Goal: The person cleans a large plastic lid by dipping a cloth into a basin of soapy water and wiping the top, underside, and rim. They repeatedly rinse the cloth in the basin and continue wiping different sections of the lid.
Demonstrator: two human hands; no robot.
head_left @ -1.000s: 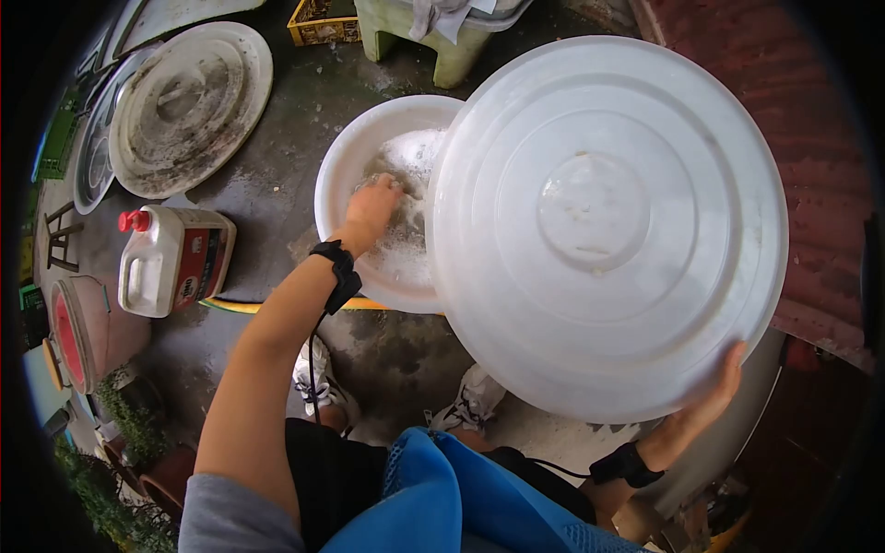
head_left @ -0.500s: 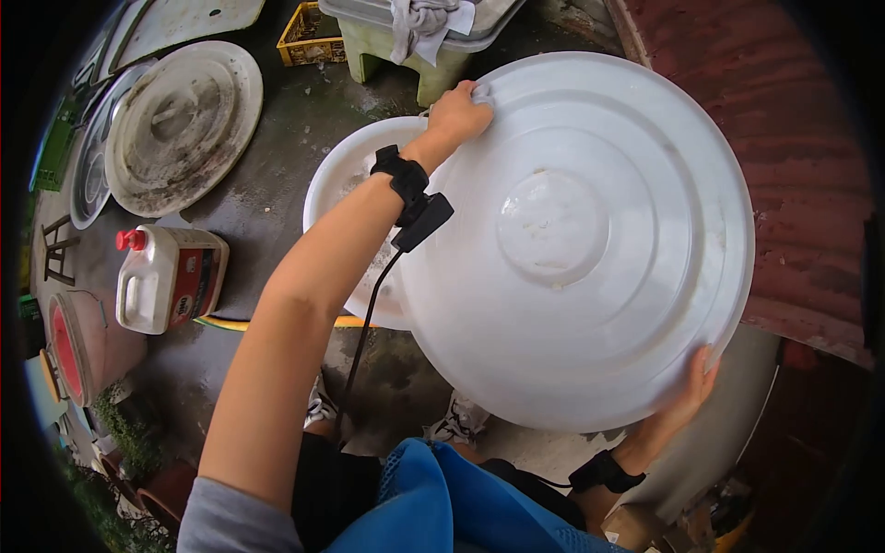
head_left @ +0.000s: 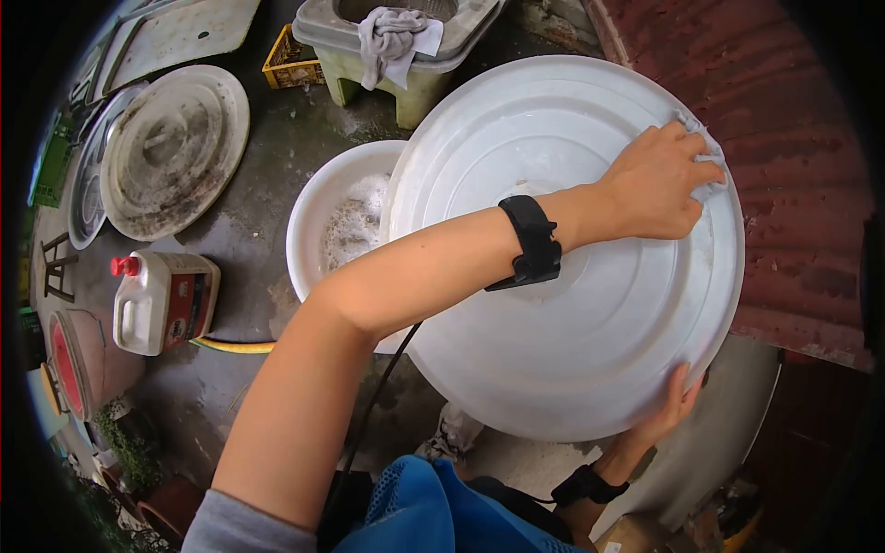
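Note:
A large white round plastic lid [head_left: 516, 369] with concentric ridges is held up, tilted, in front of me. My left hand [head_left: 659, 184] reaches across its face to the upper right rim. Its fingers are bent over a pale grey-white cloth [head_left: 712, 152], pressing it to that edge; part of the cloth is hidden. Low on the right, my right hand [head_left: 659, 419] grips the lid's rim, with some fingers hidden behind it. To the left, partly covered by the lid, stands a white basin [head_left: 302, 217] with foamy water in it.
A stained round lid [head_left: 138, 180] leans at the left, above a white jug [head_left: 161, 304] with a red cap. Behind stand a greenish plastic stand [head_left: 412, 100] bearing a grey rag [head_left: 383, 41] and a yellow crate [head_left: 293, 72]. Red corrugated sheeting [head_left: 793, 184] borders the right.
My left hand, with the cloth, has gone from the lid's upper left rim across to its upper right rim. My right hand still holds the lower right edge.

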